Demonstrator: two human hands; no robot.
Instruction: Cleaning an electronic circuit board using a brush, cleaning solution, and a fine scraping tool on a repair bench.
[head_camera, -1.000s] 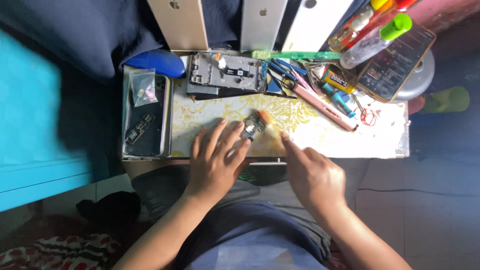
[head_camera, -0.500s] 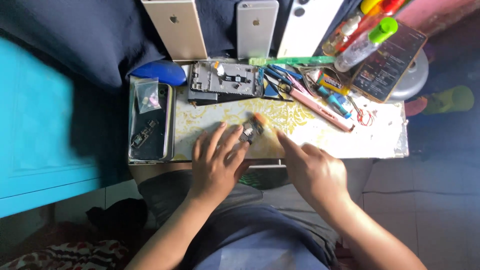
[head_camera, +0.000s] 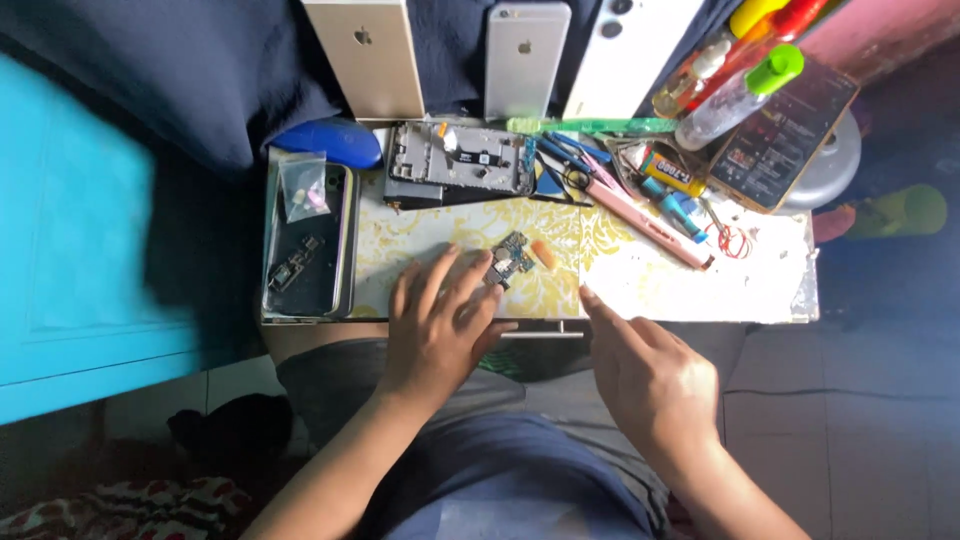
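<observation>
— Two hands over the worktop (head_camera: 700, 290) right now. Left hand (head_camera: 440, 325) lies flat with its fingers spread wide, gripping nothing, and the fingertips (head_camera: 492, 262) touch the near edge of a small circuit board (head_camera: 512, 257).

— And that board sits where?

— Roughly mid-worktop on the yellow patterned surface, with a little orange piece (head_camera: 543, 254) just beside it on the right.

— Right hand?

— Right hand (head_camera: 650, 375) hovers at the front edge, loosely open, index finger stretched forward (nothing in it), well short of the board.

— What's behind?

— An opened phone frame (head_camera: 460, 162) at the back, innards showing. Right of it, blue-handled tweezers (head_camera: 560, 155), a pink pen-shaped tool (head_camera: 645, 225) lying slantwise, and a clear bottle with a green cap (head_camera: 740, 92). A dark phone (head_camera: 783, 137) with a lit screen rests at the far right.

— Left side?

— A black phone back (head_camera: 305, 245) carrying loose parts and a small clear bag (head_camera: 302, 190). Three phones stand propped face-away along the rear: gold (head_camera: 365, 55), silver (head_camera: 525, 60), white (head_camera: 625, 50).
</observation>
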